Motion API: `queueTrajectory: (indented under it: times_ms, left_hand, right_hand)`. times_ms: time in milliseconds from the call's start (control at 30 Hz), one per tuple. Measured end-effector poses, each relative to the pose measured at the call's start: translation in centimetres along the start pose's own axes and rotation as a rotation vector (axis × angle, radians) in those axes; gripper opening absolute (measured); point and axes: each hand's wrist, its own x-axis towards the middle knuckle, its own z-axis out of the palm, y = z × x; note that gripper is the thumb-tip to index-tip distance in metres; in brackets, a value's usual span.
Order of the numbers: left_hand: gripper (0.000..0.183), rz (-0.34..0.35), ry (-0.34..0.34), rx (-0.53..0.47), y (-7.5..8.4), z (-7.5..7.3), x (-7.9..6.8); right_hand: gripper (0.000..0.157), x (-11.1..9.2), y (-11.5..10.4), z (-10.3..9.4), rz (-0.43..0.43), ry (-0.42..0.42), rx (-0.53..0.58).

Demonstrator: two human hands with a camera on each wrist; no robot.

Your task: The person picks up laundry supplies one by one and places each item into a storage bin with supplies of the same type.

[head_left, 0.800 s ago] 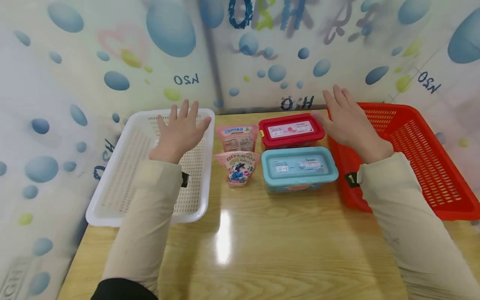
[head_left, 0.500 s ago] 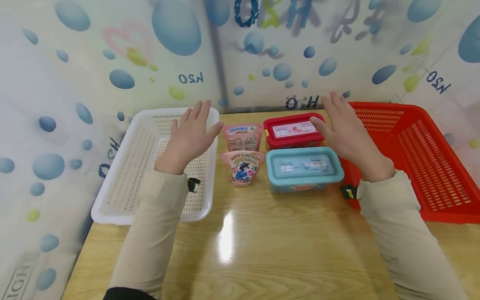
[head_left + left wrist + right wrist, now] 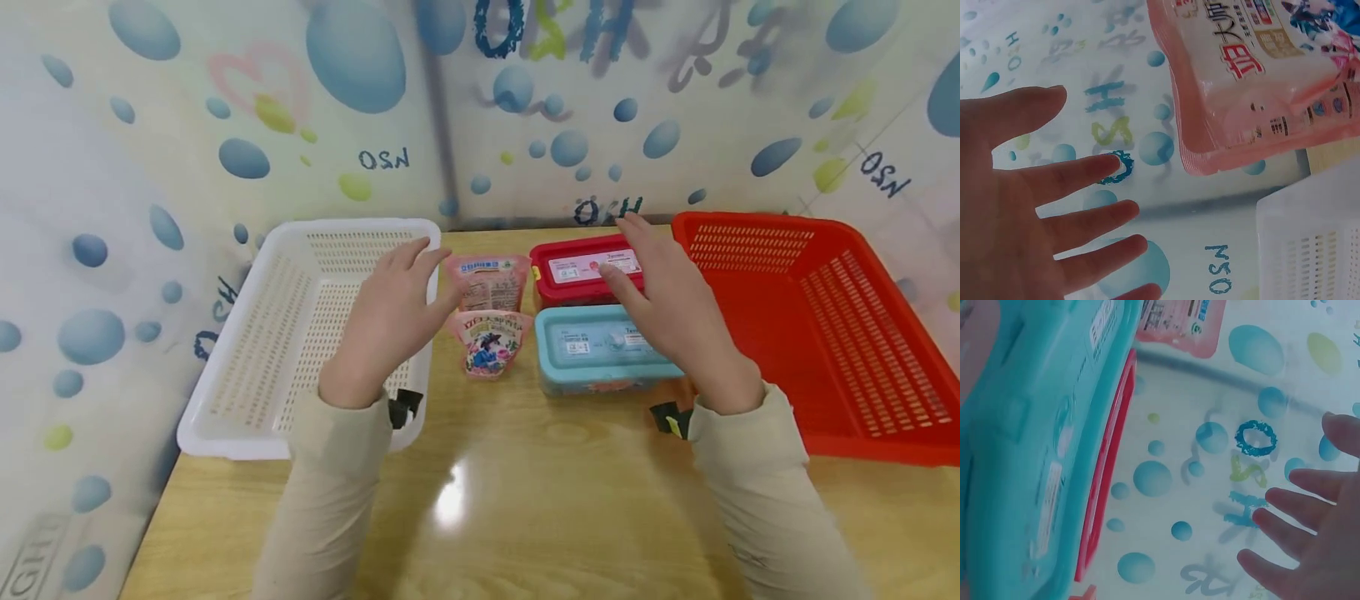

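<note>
My left hand (image 3: 390,321) hovers over the right side of the white basket (image 3: 197,392), its fingers spread and holding nothing. Close to its thumb stand two pink pouches, the back one (image 3: 491,283) partly behind the front one (image 3: 491,342), which bears a printed figure. In the left wrist view the front pouch (image 3: 1260,69) appears beyond the spread fingers (image 3: 1085,222). My right hand (image 3: 678,321), fingers extended, is above the right ends of a red-lidded box (image 3: 577,287) and a light-blue-lidded box (image 3: 577,333), covering part of both. No grip shows in the right wrist view.
A red basket (image 3: 847,442) stands at the right of the wooden table (image 3: 525,500). The patterned wall (image 3: 360,192) rises directly behind the baskets and packages. Small black pieces (image 3: 405,408) show by both cuffs.
Both hands have come inward and nearer to me: the left moved right toward the pouches, the right moved left over the boxes. The packages and baskets have stayed in place.
</note>
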Motion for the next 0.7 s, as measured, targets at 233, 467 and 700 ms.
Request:
queueTrajectory:
  times_ms: [233,467,700]
  left_hand:
    - [0.057,-0.013,0.051,-0.01,0.8,1.1,-1.6]
    - [0.057,-0.032,0.172,0.004,1.9,1.8,-2.4]
    - [0.055,-0.042,0.167,0.007,2.3,1.2,-3.2]
  right_hand:
    - [0.072,-0.5,-1.2,1.4,-0.009,0.039,0.003]
    - [0.066,-0.8,-1.7,2.7,-0.029,0.185,-0.004]
    - [0.065,-1.0,-2.7,3.5,-0.122,0.267,0.074]
